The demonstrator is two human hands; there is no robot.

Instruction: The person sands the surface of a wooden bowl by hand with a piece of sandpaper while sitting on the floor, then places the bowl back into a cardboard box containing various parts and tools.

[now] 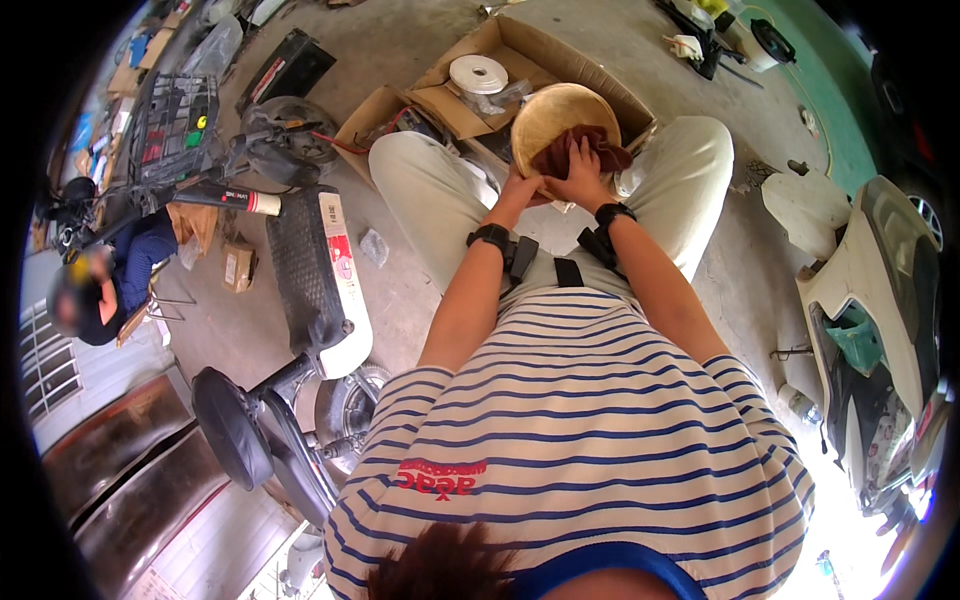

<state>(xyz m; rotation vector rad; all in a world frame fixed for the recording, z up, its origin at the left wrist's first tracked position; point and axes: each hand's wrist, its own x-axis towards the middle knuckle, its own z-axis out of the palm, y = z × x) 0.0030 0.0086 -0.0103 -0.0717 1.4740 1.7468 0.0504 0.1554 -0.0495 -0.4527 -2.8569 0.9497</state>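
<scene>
One tan bowl (560,115), one maroon rag (585,150) inside, two hands (555,180) gripping both.

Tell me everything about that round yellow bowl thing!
The bowl is round, shallow and tan-yellow, maybe wood or plastic. It is tilted up so its hollow inside shows, above the person's lap, in front of an open cardboard box. The left hand holds its lower rim. The right hand presses a dark red cloth inside it.
</scene>
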